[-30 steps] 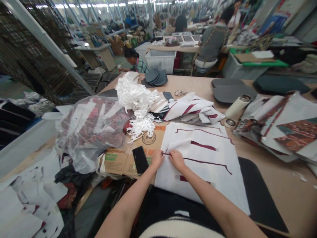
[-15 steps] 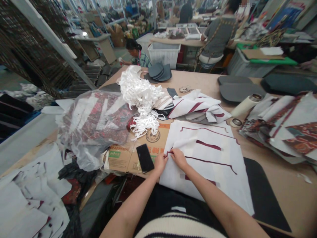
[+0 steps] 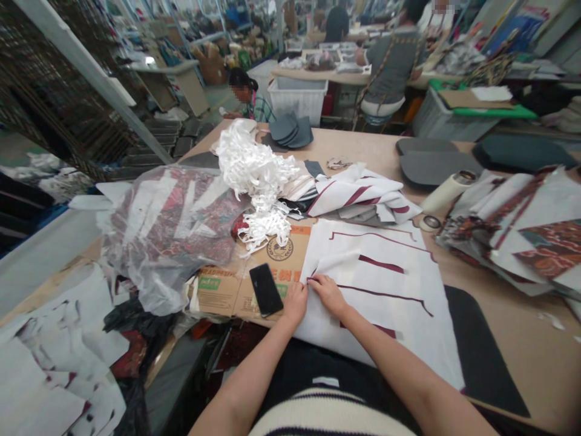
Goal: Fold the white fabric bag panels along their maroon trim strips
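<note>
- White fabric sheet (image 3: 385, 315): lies flat on the table, sewn with thin maroon strips; a loose fold lifts near its left edge.
- Left hand (image 3: 296, 303): fingers bunched at the sheet's left edge; cannot tell if pinching.
- Right hand (image 3: 327, 294): fingers close together on the sheet, tips at the end of a maroon strip, just beside the left hand.
- Black phone (image 3: 265, 289): on flattened cardboard (image 3: 284, 254), just left of the left hand.
- White trimmings (image 3: 256, 175): heaped beyond the cardboard.
- Plastic bag (image 3: 167, 233): holds printed fabric, left of the cardboard.
- Folded striped fabric (image 3: 363, 197): just beyond the sheet.
- Fabric stack (image 3: 512, 233): on the table (image 3: 521, 357), right of the sheet.
</note>
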### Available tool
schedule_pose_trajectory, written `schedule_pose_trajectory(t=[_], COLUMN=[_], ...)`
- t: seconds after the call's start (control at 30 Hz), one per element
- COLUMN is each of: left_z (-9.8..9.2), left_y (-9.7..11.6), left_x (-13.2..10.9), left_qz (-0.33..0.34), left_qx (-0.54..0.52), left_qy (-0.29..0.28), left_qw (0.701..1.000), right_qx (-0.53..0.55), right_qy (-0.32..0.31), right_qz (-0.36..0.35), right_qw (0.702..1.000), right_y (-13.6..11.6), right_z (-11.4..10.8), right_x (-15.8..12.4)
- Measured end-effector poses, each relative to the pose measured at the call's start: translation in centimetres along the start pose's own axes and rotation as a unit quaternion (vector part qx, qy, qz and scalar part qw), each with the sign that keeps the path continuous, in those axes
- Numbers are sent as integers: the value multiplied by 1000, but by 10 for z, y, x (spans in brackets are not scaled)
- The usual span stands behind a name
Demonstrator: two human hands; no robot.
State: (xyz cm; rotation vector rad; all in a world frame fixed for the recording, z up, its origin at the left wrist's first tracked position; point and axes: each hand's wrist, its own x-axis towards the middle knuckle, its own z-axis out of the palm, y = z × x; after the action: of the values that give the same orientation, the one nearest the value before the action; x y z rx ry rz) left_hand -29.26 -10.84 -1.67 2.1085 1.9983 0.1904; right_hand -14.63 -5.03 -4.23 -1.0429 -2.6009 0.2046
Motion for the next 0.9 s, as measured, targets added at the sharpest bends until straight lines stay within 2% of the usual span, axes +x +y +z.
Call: schedule_pose_trajectory(t=[0.2, 0.5, 0.6, 0.77, 0.83, 0.9], left_z=[0, -5, -7, -13, -18, -24], left_y=[-1, -2, -9, -26, -31, -32], left_x=[-1, -3, -4, -7, -8, -7], left_qz=[24, 41, 88, 203, 222, 213], left_qx=[9, -32, -1, 63, 65, 62], left_qy=[7, -5, -10, -19, -29, -42], left_qw=[1000, 999, 996, 977, 972, 974], right_qx=[-55, -43, -46, -63, -69, -67], right_qy=[-31, -66, -71, -87, -90, -90], right_qz=[-16, 5, 16, 18, 20, 34], right_qw=[998, 997, 996, 994, 993, 993], right_y=[-3, -3, -4, -7, -9, -11], right_z=[-4, -5, -5, -10, -12, -13], right_x=[-1, 0, 2, 7, 9, 11])
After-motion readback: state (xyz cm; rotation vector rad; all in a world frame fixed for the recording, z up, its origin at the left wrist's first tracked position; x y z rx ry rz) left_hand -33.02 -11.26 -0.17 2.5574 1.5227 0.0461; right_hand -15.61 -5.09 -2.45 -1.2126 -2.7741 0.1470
